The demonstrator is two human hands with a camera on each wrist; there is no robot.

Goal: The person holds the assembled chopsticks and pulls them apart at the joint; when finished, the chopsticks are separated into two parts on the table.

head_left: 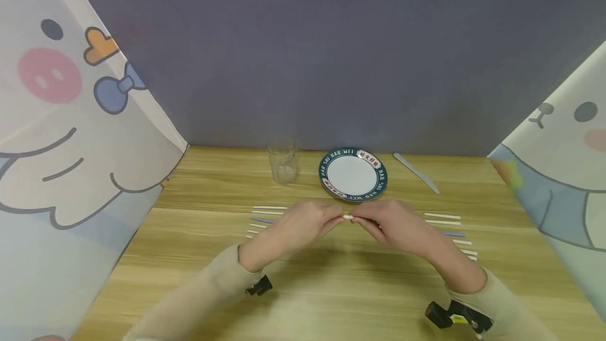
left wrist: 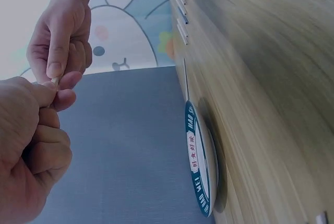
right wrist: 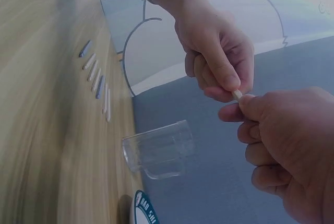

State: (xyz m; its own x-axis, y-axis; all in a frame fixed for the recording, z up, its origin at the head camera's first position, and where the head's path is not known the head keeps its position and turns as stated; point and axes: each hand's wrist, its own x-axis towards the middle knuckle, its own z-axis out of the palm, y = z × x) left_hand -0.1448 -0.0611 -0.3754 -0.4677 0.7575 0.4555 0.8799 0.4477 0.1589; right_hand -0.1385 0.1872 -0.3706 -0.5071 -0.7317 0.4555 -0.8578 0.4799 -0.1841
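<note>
Over the table, just in front of the plate, my left hand (head_left: pixel 310 221) and right hand (head_left: pixel 395 223) meet fingertip to fingertip. Between them is a thin whitish stick (head_left: pixel 347 217), with one end pinched in each hand. Both wrist views show thumb and forefinger on this stick (right wrist: pixel 237 94), most of it covered by the fingers. Below the left hand lies a row of thin sticks (head_left: pixel 270 207), white ones and blue ones. A similar row of sticks (head_left: pixel 442 216) lies beside the right forearm, partly hidden by it.
A white plate with a green rim (head_left: pixel 352 175) stands behind the hands. To its left is a clear glass mug (head_left: pixel 283 167); to its right lies a pale table knife (head_left: pixel 416 173). A grey panel (head_left: pixel 303 67) closes off the back, and cartoon-printed panels flank the wooden table (head_left: pixel 350 304).
</note>
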